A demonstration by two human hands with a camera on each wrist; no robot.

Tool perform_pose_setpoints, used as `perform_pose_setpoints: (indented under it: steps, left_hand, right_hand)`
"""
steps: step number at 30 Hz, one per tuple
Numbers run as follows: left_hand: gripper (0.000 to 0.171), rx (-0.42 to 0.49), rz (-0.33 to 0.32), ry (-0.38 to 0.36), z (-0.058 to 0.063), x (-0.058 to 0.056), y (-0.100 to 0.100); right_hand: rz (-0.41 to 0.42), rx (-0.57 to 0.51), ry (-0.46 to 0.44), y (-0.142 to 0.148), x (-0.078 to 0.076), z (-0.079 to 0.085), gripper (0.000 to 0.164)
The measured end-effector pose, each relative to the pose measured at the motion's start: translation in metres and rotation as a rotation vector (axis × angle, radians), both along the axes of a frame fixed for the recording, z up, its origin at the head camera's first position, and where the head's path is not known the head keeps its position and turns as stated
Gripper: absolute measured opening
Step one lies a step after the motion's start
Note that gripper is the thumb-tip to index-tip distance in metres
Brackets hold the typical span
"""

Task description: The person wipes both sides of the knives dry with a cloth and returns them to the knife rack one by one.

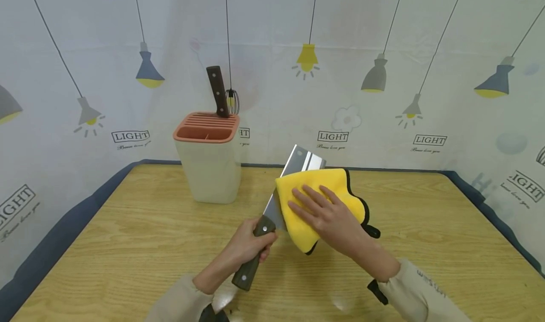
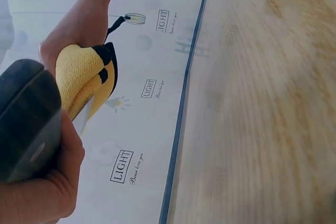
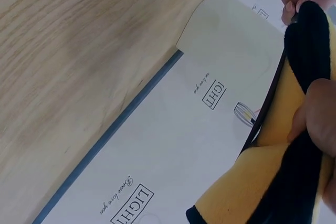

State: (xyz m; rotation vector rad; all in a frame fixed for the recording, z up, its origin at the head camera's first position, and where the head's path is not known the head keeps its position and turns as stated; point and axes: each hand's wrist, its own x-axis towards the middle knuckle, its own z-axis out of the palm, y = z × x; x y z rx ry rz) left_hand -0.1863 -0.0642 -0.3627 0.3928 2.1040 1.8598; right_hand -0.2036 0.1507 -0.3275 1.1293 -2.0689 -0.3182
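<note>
A cleaver [image 1: 291, 161] with a broad shiny blade is held tilted above the table, its tip toward the wall. My left hand [image 1: 252, 241] grips its dark handle [image 1: 246, 273]. A yellow cloth [image 1: 340, 182] with black edging lies folded over the blade and hides much of it. On top of the cloth, the fingers of my right hand [image 1: 329, 215] are spread flat. The right wrist view shows its thumb [image 3: 315, 111] on the other side of the cloth, so the hand pinches cloth and blade between.
At the back left stands a pale knife holder [image 1: 208, 170] with an orange slotted top [image 1: 206, 132]. A dark-handled knife [image 1: 218, 91] stands in its rear slots. The wooden table [image 1: 127, 246] meets a wall covering [image 1: 272, 76] printed with lamps.
</note>
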Motion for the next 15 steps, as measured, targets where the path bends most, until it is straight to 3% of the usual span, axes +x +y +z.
perform_pose_setpoints:
  steps: [8,12,15]
  left_hand:
    - [0.010,0.013,-0.023,0.018,0.0008,0.0000,-0.0003]
    - [0.010,0.022,-0.023,0.001,-0.0003,0.0000,-0.0009]
    - [0.009,0.024,-0.018,-0.010,-0.0001,0.0009,-0.0015]
  right_hand:
    - [0.091,0.056,0.059,-0.0062,0.0035,-0.0028,0.054]
    - [0.139,0.072,0.062,-0.0074,0.0047,-0.0023,0.034]
    - [0.164,0.083,0.063,-0.0078,0.0058,-0.0017,0.048]
